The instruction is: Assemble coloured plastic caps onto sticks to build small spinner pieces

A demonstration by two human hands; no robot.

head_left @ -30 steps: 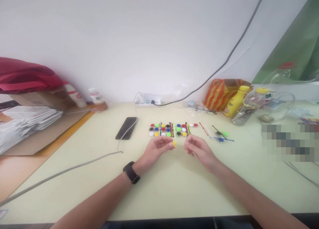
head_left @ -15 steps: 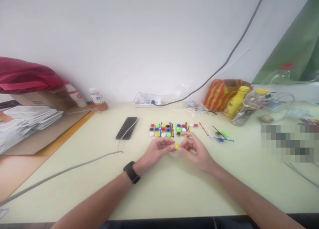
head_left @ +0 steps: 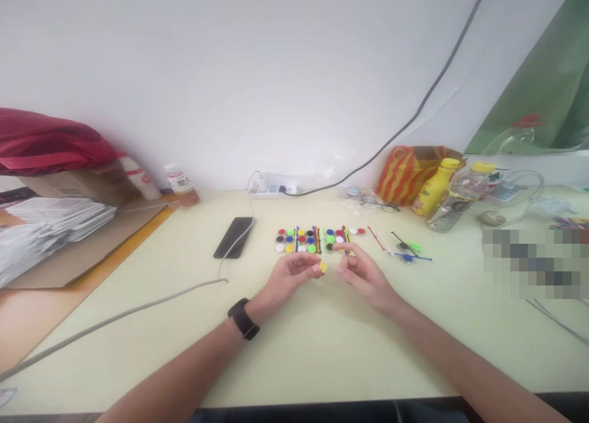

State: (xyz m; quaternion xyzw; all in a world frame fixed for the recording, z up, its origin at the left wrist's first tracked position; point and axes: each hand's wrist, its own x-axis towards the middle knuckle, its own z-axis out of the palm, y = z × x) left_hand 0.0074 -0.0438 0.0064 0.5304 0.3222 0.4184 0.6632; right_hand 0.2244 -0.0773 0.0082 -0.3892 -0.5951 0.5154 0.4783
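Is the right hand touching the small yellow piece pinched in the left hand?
Apart. The head view shows a strip of table between the right hand and the yellow piece, which only the left hand pinches.

2 hands at the worktop (head_left: 322,349), a left hand (head_left: 292,274) and a right hand (head_left: 364,275); 1 yellow button (head_left: 323,266), 1 phone (head_left: 234,236), 1 power strip (head_left: 271,191), 1 wristwatch (head_left: 243,318), 1 striped bag (head_left: 402,174), 2 left bottles (head_left: 181,185), 3 right bottles (head_left: 436,193). Coloured buttons (head_left: 301,239) in rows: too small to count.
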